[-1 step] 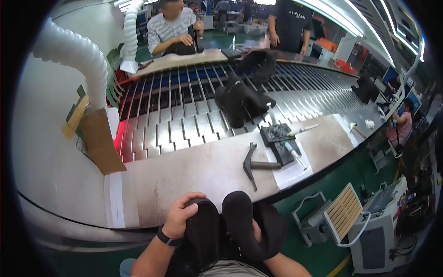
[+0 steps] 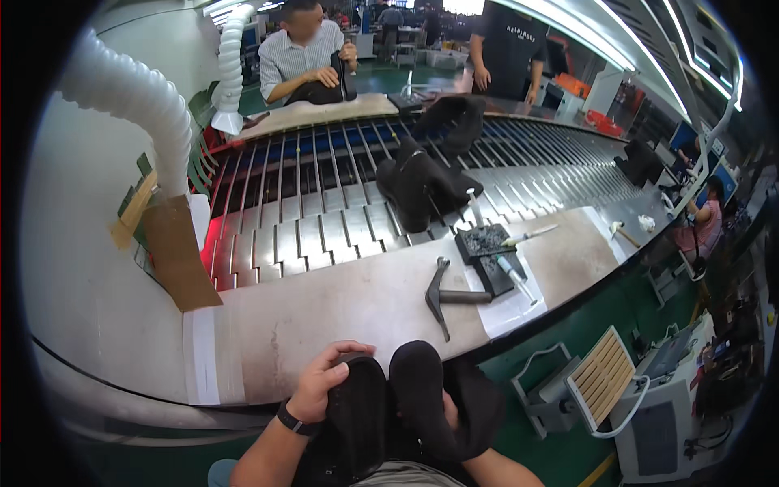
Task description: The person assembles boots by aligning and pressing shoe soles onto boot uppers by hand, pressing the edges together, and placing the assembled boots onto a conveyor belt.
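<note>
Close to my body, my left hand (image 2: 318,385) grips a black shoe sole (image 2: 359,418) by its outer edge. The sole stands with its toe end up, and its raised rim shows. Beside it, my right hand (image 2: 451,411) is wrapped round a black boot (image 2: 418,390), whose rounded bottom faces up toward me. Most of that hand is hidden behind the boot. Sole and boot are held side by side, a narrow gap between their upper ends. Beyond them, on the bench (image 2: 324,341), lies a hammer (image 2: 442,299) with a dark handle.
Black blocks (image 2: 487,247) carry brushes (image 2: 519,280) beside the hammer. Another pair of black boots (image 2: 426,183) rests on the metal slat conveyor (image 2: 316,219). White ducts (image 2: 134,97) hang at left, above brown cardboard (image 2: 180,256). Across the conveyor, a person (image 2: 304,53) handles a black boot.
The view has shifted very slightly. My left fingers reach a little farther over the sole's toe end; both hands keep their holds.
</note>
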Demonstrator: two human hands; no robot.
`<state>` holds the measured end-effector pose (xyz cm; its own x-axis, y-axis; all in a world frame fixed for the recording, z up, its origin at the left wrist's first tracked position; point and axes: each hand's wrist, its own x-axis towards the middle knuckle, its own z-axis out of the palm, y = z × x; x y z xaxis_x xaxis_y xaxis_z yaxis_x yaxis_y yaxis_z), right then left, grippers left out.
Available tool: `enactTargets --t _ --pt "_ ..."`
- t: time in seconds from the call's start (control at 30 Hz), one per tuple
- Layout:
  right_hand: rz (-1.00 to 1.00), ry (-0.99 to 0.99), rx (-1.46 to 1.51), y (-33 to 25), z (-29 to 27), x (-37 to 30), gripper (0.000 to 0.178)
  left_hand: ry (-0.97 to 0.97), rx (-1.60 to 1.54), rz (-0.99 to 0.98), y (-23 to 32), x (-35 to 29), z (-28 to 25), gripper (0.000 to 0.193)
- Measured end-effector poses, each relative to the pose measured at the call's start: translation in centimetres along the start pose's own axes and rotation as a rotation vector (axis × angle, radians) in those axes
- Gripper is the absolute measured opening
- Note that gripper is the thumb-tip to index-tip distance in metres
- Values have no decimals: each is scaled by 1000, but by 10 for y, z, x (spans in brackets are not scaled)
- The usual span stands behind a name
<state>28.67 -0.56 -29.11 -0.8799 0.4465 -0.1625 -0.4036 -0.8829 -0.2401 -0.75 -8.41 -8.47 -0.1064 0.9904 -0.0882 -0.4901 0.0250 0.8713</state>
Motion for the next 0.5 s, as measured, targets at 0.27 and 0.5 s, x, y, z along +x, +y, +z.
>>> enactTargets --t 0.27,0.5 --pt "-45 284 -184 -4 45 -3 71 -209 -130 3 -17 11 0 70" --pt "-37 181 -43 0 29 -5 74 -16 223 146 -23 11 2 73"
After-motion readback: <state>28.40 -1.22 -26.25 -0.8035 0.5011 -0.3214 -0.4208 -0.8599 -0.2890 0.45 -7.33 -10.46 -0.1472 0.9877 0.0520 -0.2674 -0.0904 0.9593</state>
